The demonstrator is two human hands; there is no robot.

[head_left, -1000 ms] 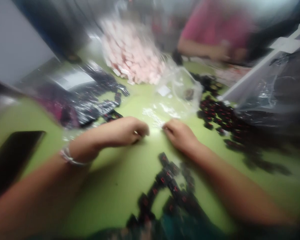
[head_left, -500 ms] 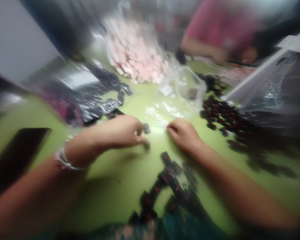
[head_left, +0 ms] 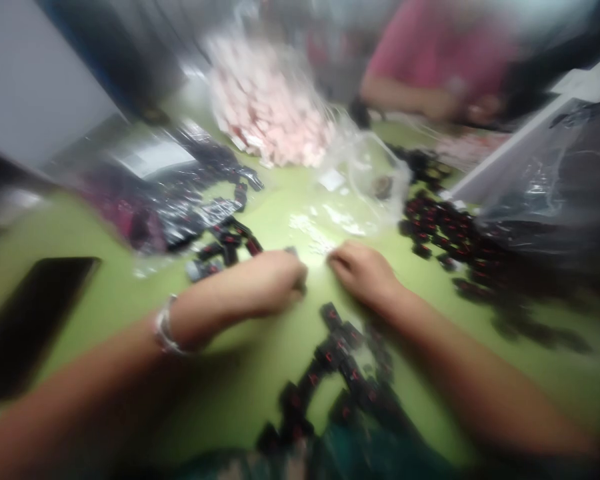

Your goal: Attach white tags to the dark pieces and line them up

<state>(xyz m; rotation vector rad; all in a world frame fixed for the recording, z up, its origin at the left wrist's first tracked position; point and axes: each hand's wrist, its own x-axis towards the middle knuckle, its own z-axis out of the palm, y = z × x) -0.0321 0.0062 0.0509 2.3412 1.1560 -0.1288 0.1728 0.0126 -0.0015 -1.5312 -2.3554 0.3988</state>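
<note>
- Since half a second back, left hand (head_left: 267, 287) has slid right and toward the body; its curled fingers now cover the small dark piece (head_left: 292, 252) it pinched then, only an edge showing at the knuckles. Fingers bunched together; whether they clamp the piece, cannot tell through the blur.
- Nearest the body: loose string of black pieces with red marks (head_left: 330, 363) on the green table (head_left: 230, 387), running up to just below the right hand.
- Silver bracelet (head_left: 164, 328) on the left wrist.
- Right hand (head_left: 363, 272) rests on the table, fingers curled in, tips almost meeting the left hand's. What it holds, too blurred to tell.
- Dark phone (head_left: 27, 320) lies flat, far left.
- Behind the left hand: few black pieces (head_left: 227, 243) at the mouth of a shiny dark bag (head_left: 170, 200).
- Right of the hands: a heap of black-and-red pieces (head_left: 445, 230).
- Clear plastic bag (head_left: 365, 180) just beyond the fingertips.
- Farther: bag of pink pieces (head_left: 270, 110).
- Far edge: another person in a pink top (head_left: 430, 53), hands on the table.
</note>
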